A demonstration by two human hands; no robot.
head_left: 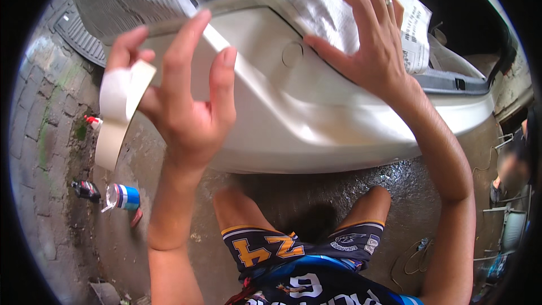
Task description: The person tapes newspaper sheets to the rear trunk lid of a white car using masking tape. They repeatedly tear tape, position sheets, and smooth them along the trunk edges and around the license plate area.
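A roll of masking tape [117,93] hangs on the outer fingers of my left hand [186,99], with a cream strip trailing down from it. The thumb and index finger of that hand are apart, in front of the pale car body [248,87]. My right hand [370,36] spreads its fingers over newspaper sheets [415,28] on the car, its thumb beside the panel seam. Nothing shows in its grasp. More newspaper [132,0] covers the car at the upper left. Whether my right fingertips touch the paper, I cannot tell.
On the floor at the left are a blue can [125,196], a dark bottle [86,190] and a red-and-white bottle [94,122] near the block wall [34,135]. A cord [415,260] lies at the lower right. Another person [514,164] is at the far right, near a chair.
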